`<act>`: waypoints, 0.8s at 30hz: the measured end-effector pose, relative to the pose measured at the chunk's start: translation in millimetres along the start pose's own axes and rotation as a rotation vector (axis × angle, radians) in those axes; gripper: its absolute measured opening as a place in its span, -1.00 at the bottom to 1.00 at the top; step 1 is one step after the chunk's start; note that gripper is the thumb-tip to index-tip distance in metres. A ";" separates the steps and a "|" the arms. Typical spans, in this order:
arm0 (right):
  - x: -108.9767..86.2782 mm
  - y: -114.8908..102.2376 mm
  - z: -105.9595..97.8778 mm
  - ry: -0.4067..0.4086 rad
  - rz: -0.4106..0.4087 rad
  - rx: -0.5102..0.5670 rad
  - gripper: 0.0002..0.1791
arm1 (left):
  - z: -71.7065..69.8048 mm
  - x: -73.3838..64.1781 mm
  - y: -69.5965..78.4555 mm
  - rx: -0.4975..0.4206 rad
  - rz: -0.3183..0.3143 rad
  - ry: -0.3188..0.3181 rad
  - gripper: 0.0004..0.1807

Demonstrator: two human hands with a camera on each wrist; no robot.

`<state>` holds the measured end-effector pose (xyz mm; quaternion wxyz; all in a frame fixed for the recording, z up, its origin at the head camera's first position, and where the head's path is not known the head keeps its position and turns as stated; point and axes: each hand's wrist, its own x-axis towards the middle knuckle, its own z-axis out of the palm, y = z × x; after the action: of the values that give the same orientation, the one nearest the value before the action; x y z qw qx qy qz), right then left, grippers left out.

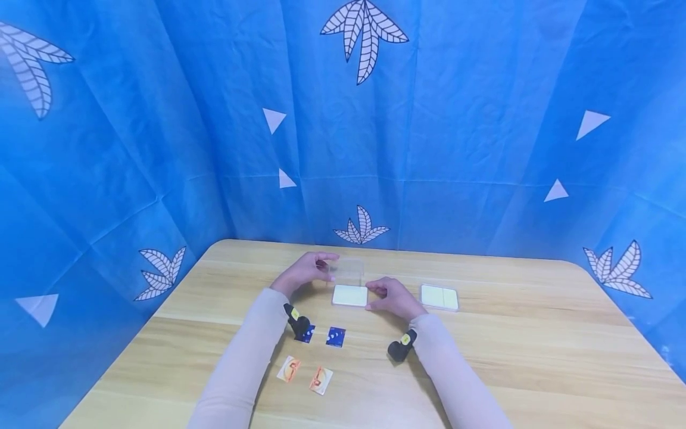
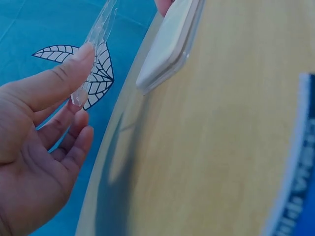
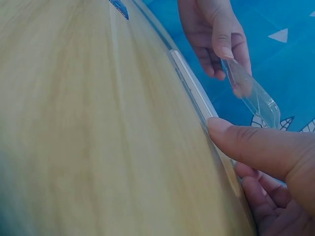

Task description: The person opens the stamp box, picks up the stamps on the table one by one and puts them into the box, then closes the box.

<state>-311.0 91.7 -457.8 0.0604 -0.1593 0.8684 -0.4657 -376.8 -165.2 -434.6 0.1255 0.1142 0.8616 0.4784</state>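
Observation:
My left hand (image 1: 308, 271) pinches a clear plastic lid (image 1: 347, 269) by its left edge and holds it lifted above the table; the left wrist view shows the thumb (image 2: 59, 78) pressed on that lid (image 2: 96, 44). Just in front lies a shallow clear box of white cards (image 1: 350, 295) on the wooden table (image 1: 509, 357). My right hand (image 1: 393, 298) holds the box at its right edge, thumb (image 3: 246, 142) on the box's rim (image 3: 194, 93). The lid (image 3: 253, 96) hangs tilted beyond it in the right wrist view.
A second shut box of white cards (image 1: 439, 297) lies to the right of my right hand. Two blue cards (image 1: 336, 336) and two orange-and-white cards (image 1: 321, 380) lie nearer to me between my forearms. A blue leaf-printed cloth (image 1: 455, 119) backs the table.

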 end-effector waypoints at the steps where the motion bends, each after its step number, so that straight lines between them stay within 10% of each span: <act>1: -0.2 -0.1 -0.2 0.000 0.000 -0.001 -0.40 | 0.0 0.7 0.8 0.002 -0.002 -0.001 -0.36; 24: -2.9 -3.9 -0.5 -0.003 -0.015 0.006 -0.42 | 14.9 15.2 8.9 -0.046 -0.031 0.029 -0.37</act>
<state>-307.5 91.1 -454.4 0.0587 -0.1662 0.8657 -0.4685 -385.7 -143.9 -436.2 0.1229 0.0909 0.8537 0.4979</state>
